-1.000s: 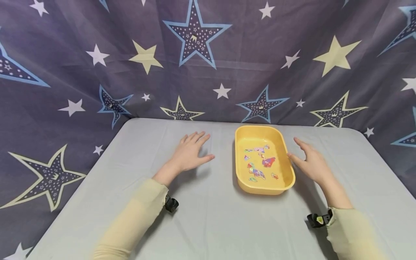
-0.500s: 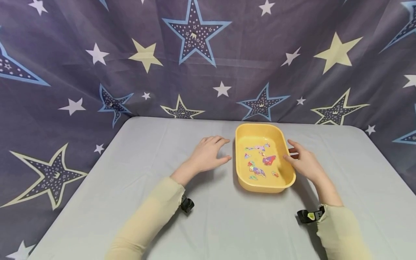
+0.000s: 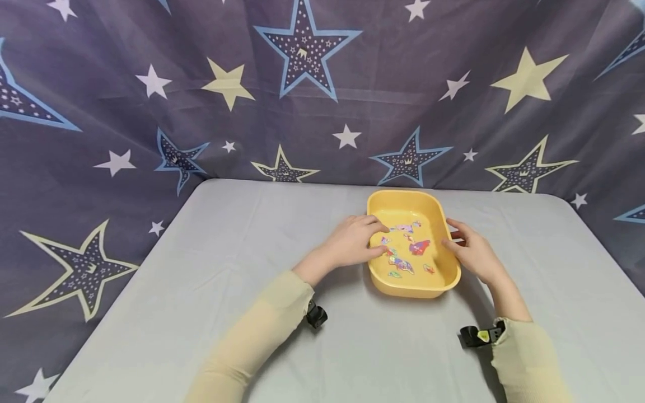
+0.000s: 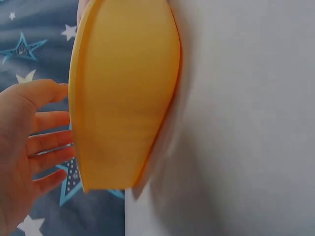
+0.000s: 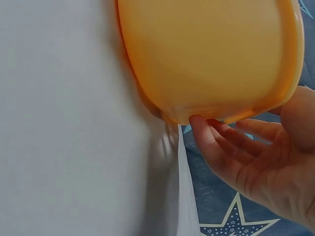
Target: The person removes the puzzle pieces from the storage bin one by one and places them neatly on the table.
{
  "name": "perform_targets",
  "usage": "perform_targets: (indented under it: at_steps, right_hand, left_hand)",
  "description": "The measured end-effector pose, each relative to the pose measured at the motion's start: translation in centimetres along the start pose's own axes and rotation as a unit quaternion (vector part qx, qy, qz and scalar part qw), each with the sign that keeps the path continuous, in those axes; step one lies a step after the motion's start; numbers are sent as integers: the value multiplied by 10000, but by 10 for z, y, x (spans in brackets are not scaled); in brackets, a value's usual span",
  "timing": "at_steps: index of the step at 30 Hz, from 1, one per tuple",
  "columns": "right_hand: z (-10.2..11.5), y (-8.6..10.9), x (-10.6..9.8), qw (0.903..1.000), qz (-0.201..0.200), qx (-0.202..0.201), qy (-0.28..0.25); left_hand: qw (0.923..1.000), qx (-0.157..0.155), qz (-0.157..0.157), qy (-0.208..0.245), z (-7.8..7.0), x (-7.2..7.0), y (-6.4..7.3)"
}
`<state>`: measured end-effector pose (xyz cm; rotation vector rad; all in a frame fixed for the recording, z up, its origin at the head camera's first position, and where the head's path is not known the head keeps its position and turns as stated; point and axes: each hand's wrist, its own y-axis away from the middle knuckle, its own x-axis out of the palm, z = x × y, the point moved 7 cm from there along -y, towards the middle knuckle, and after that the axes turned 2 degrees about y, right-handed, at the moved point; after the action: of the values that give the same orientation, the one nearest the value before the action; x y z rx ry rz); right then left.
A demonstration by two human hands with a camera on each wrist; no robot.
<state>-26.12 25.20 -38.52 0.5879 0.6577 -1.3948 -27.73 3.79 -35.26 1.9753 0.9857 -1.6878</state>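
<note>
A shallow yellow plastic bin (image 3: pixel 405 291) rests on the covered table. Several small, shiny cut-outs with coloured patterns lie flat on its floor, among them a red and purple piece (image 3: pixel 419 247) and a striped bluish piece (image 3: pixel 401 265). My left hand (image 3: pixel 355 240) reaches over the bin's left rim, thumb and fingers apart above the cut-outs; in the left wrist view its loose fingers stand beside the rim. On the opposite side, my right hand (image 3: pixel 476 254) grips the bin, its thumb over the rim and its fingers (image 5: pixel 216 147) against the outer wall.
Grey-white cloth covers the table (image 3: pixel 242 235). A dark curtain (image 3: pixel 201 33) printed with stars hangs behind the table's back edge and along its sides. Each wrist carries a black strapped device, such as the left one (image 3: pixel 316 314).
My left hand has moved right, from the table to over the bin's left rim. My right hand has come in from beside the bin and taken hold of its right side.
</note>
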Motion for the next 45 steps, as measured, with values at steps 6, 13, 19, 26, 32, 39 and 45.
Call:
perform_targets:
  at_steps: [6, 13, 19, 26, 32, 39, 45]
  right_hand:
    - [-2, 2, 1, 9999, 36, 15, -124]
    - [-5, 2, 0, 9998, 34, 93, -149]
    - [-4, 1, -2, 9999, 2, 60, -152]
    - [-2, 2, -1, 9997, 10, 63, -227]
    - [-2, 2, -3, 9997, -7, 71, -224]
    - [-2, 0, -1, 9997, 33, 54, -221]
    - [-3, 0, 0, 9996, 63, 17, -285]
  left_hand:
    - [9990, 183, 403, 52, -13, 14, -12]
    - [9952, 339, 899, 175, -21, 33, -25]
    - [9877, 486, 1413, 471, -27, 44, -36]
    - [9823, 302, 1833, 237, -34, 56, -43]
    - [9805, 328, 1917, -277, -36, 60, -45]
    - [9802, 201, 1925, -410, -34, 60, -44]
    - [9795, 112, 1989, -298, -34, 62, -42]
